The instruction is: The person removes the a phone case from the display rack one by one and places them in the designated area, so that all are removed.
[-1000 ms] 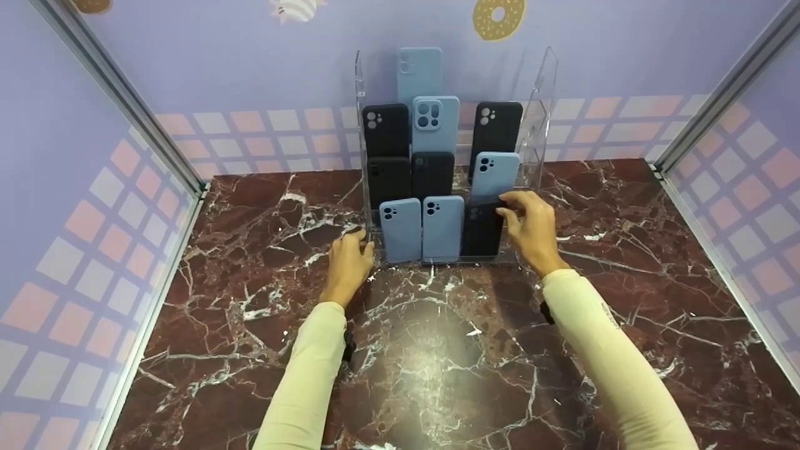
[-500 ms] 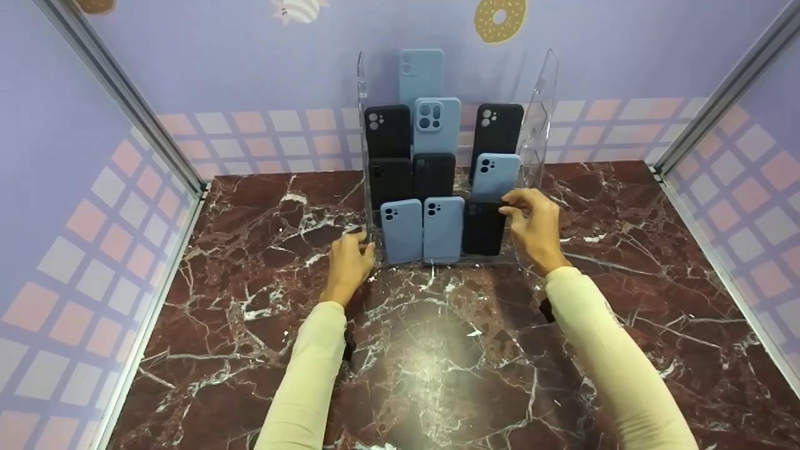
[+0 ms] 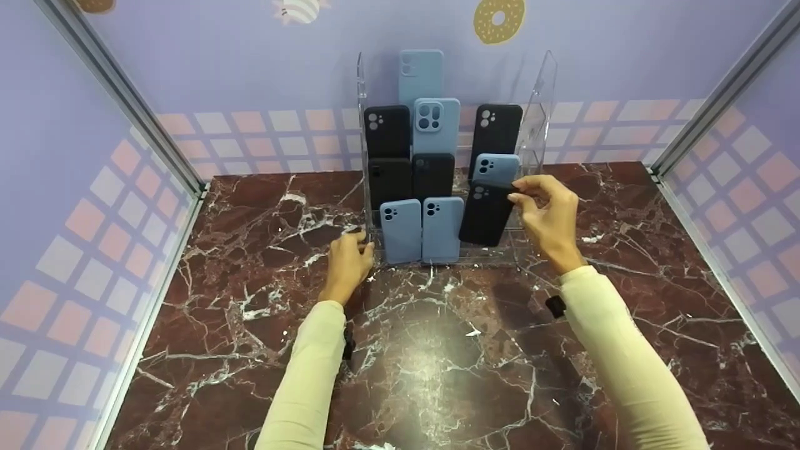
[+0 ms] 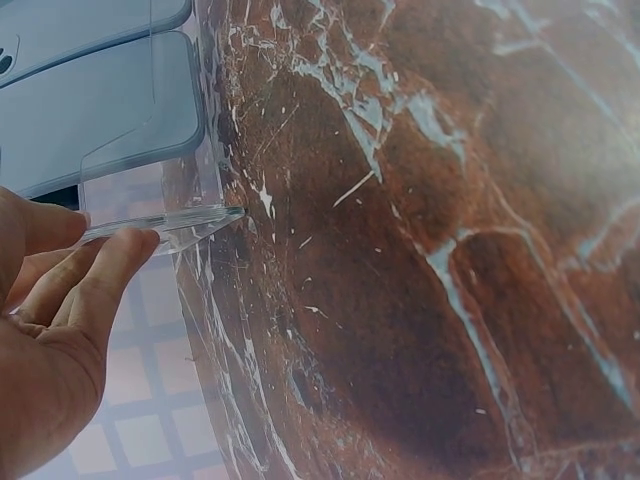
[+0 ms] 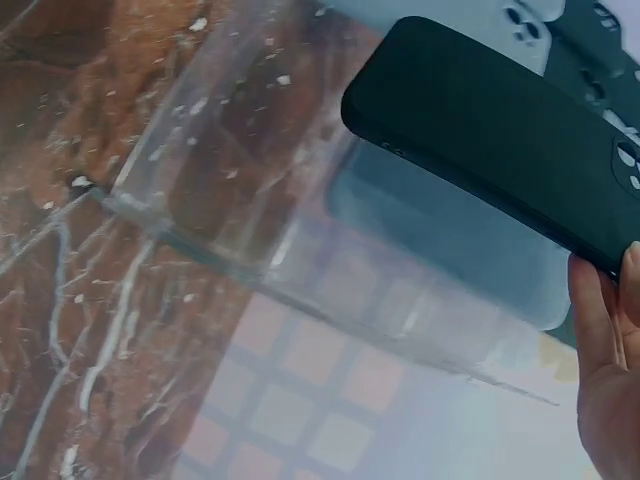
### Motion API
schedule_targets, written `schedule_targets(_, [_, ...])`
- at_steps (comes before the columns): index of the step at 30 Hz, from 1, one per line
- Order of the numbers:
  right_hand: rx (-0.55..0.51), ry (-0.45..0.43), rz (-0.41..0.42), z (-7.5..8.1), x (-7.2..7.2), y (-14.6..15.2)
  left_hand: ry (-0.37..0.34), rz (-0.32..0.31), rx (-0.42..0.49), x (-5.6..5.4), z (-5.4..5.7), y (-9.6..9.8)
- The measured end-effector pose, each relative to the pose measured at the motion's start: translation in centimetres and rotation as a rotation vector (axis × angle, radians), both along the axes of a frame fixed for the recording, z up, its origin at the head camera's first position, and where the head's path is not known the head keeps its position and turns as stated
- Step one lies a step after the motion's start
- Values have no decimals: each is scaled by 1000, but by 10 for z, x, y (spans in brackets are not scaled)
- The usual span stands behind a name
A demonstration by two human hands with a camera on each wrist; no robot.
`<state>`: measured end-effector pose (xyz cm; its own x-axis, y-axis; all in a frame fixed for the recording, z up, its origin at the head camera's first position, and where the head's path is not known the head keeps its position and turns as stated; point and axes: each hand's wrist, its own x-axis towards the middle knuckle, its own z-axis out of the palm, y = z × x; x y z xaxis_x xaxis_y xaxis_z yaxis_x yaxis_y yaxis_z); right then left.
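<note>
My right hand pinches a black phone case by its upper right edge, between thumb and fingers. The case tilts, raised above the front tier of a clear acrylic display stand, and overlaps a light blue phone case behind it. In the right wrist view, fingertips sit at the long edge of the black case. My left hand is at the stand's lower left side; the left wrist view has its thumb and fingers gripping the clear side panel.
Two light blue cases stand in the front tier. Behind them are black cases and more blue ones, including a top blue case. The stand rests on a dark red marbled table before a lilac back wall.
My right hand has lifted the black phone case up out of its place at the front right and tilted it. My left hand stays at the stand's side.
</note>
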<state>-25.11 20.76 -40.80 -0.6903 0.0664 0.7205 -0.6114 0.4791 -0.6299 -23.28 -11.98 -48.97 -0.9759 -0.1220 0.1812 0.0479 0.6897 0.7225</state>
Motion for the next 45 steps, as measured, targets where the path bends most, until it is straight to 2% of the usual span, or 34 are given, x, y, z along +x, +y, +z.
schedule_targets(5, [10,-34,56,4,14,-12,29,0,-16,0,-1,-1])
schedule_targets(8, [9,-109,100,2,23,-22,26,-3,-8,0,-1,-1])
schedule_targets(15, [37,-332,204,-16,41,-51,-9,-2,15,1,-1,-1])
schedule_targets(21, [69,-477,254,-39,50,-77,-13,-4,23,1,0,-1])
schedule_targets(26, [82,-595,279,-57,52,-92,2,-1,7,1,-1,-1])
schedule_targets(31, [83,-662,281,-72,51,-105,22,-2,-11,1,-1,0])
schedule_targets(38, [3,-791,297,-92,49,-123,10,-9,6,1,-2,0])
schedule_targets(45, [-8,-811,279,-106,47,-136,12,-2,16,0,-2,-1])
